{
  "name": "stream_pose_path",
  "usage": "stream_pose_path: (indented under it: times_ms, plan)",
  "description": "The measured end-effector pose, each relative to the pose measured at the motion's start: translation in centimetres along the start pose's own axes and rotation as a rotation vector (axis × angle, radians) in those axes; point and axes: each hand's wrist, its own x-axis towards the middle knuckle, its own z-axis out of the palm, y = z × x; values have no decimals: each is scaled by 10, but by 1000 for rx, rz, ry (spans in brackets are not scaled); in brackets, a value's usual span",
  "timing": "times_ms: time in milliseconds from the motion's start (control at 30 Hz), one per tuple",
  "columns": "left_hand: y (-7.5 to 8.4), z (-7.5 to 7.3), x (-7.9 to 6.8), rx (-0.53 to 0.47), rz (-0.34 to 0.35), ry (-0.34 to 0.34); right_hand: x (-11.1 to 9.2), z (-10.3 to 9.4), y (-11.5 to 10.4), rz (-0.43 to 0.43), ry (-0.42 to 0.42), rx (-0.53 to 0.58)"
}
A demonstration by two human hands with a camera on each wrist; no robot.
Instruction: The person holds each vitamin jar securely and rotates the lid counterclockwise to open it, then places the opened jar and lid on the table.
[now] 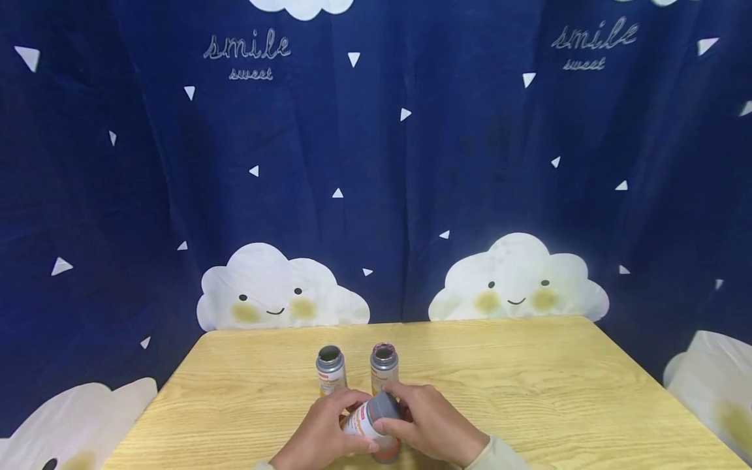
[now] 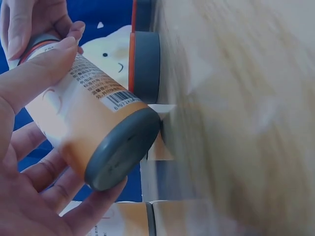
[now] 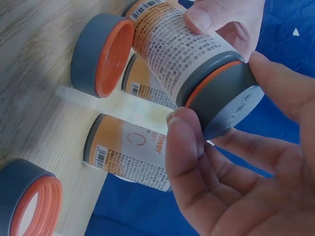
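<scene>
A white-and-orange bottle (image 2: 74, 108) is held tilted above the table, its dark grey base low in the left wrist view. My left hand (image 1: 323, 427) grips the body, thumb on one side and fingers on the other. At the top, my right hand (image 1: 431, 421) pinches the grey screw cap (image 3: 224, 98) between thumb and fingers. An orange ring shows where cap meets bottle; whether it is tight I cannot tell. Just behind the hands, two similar bottles stand upright with uncovered mouths, a left bottle (image 1: 330, 369) and a right bottle (image 1: 384, 369).
Two loose grey caps, a nearer-looking one (image 3: 88, 54) and another (image 3: 22, 191), lie on the wooden table (image 1: 529, 378) with orange insides facing up. A navy curtain (image 1: 376, 163) with clouds and white triangles hangs behind the table's far edge.
</scene>
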Motion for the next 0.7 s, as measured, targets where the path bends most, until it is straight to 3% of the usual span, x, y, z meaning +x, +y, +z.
stream_pose_path:
  times_ms: [200, 467, 700]
  plan:
    - [1, -1, -1, 89, 18, 10, 1, 0, 0, -10, -6, -2]
    - [2, -3, 0, 103, 52, 6, 2, -4, 0, -32, -21, -8]
    - [-1, -5, -1, -4, 56, -64, -1, -11, 1, -203, -72, -134]
